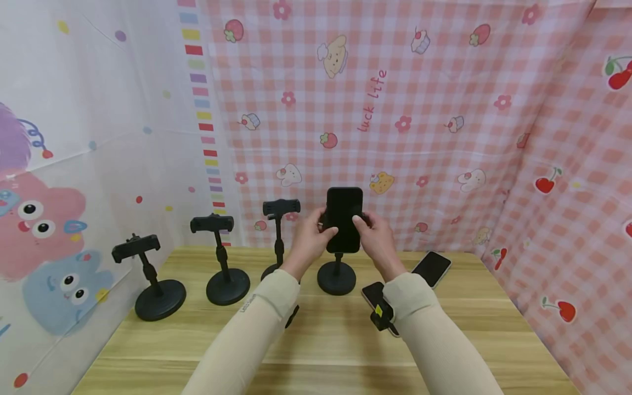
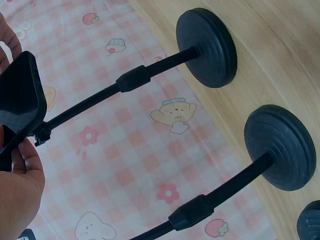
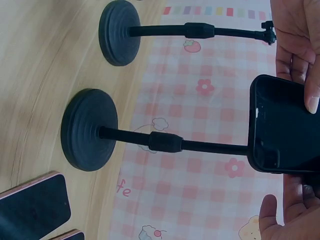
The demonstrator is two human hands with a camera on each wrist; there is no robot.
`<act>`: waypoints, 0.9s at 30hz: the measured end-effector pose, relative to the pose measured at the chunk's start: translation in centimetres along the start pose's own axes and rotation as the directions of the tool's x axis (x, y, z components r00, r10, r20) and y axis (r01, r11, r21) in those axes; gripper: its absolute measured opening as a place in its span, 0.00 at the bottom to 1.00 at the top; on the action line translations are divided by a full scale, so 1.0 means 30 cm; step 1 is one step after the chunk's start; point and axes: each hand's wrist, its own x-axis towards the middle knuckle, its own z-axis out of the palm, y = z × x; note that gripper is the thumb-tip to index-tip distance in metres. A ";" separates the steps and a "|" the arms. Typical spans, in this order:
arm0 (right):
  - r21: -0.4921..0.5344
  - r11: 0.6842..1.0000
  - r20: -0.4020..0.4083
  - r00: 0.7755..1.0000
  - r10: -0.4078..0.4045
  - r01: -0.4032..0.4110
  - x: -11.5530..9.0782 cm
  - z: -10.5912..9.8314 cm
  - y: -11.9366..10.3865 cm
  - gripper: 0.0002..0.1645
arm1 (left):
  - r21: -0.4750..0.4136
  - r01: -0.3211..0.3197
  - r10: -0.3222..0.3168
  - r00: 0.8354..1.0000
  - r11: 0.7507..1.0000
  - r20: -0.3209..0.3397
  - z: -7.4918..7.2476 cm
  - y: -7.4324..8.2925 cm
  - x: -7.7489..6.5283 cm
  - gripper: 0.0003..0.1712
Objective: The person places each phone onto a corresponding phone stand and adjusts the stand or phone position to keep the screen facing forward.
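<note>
A black smartphone (image 1: 344, 211) stands upright, screen toward me, at the top of a black phone stand (image 1: 337, 278) with a round base. My left hand (image 1: 311, 240) grips its left edge, thumb over the front and fingers behind. On the other edge, my right hand (image 1: 379, 240) holds it with the thumb at the screen's side. The left wrist view shows the phone (image 2: 20, 100) from the side, close to the top of the stand's pole (image 2: 90, 104). In the right wrist view the phone (image 3: 282, 130) covers the holder, so its clamping cannot be seen.
To the left stand more black phone stands, one far left (image 1: 160, 299), one beside it (image 1: 228, 285), and one (image 1: 279, 236) partly behind my left arm. Two phones lie at right, one farther back (image 1: 432, 267), one (image 1: 372, 296) partly hidden by my right wrist.
</note>
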 end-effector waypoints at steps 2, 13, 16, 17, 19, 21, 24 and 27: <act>0.003 1.000 0.000 1.000 0.008 -0.008 -0.001 -0.001 0.001 0.24 | -0.005 -0.005 0.005 1.000 1.000 0.001 0.003 0.001 -0.001 0.26; 0.031 0.999 0.004 1.000 0.018 -0.018 -0.002 0.003 0.003 0.21 | -0.038 0.014 -0.013 0.999 0.999 0.032 0.001 -0.006 0.003 0.28; 0.052 0.999 0.006 1.000 0.013 -0.013 -0.003 0.002 0.009 0.21 | -0.045 0.013 -0.012 1.000 0.999 0.029 0.004 -0.009 0.003 0.28; 0.059 0.998 0.005 1.000 0.010 -0.010 -0.003 0.002 0.011 0.21 | -0.046 0.015 -0.013 1.000 0.999 0.028 0.006 -0.010 0.003 0.28; 0.077 0.997 0.000 1.000 0.003 -0.003 -0.002 0.002 0.014 0.20 | -0.047 0.015 -0.014 1.000 0.999 0.026 0.008 -0.011 0.002 0.28; 0.084 0.996 -0.005 1.000 -0.003 0.004 -0.003 0.003 0.017 0.20 | -0.046 0.022 -0.021 1.000 0.999 0.024 0.010 -0.010 0.000 0.29; 0.084 0.996 -0.008 1.000 -0.010 0.011 -0.004 0.002 0.020 0.21 | -0.051 0.029 -0.028 0.999 0.998 0.024 0.010 -0.007 -0.002 0.30; 0.080 0.997 -0.007 1.000 -0.010 0.010 -0.006 0.001 0.017 0.20 | -0.059 0.038 -0.036 0.999 0.998 0.031 0.008 -0.003 -0.004 0.30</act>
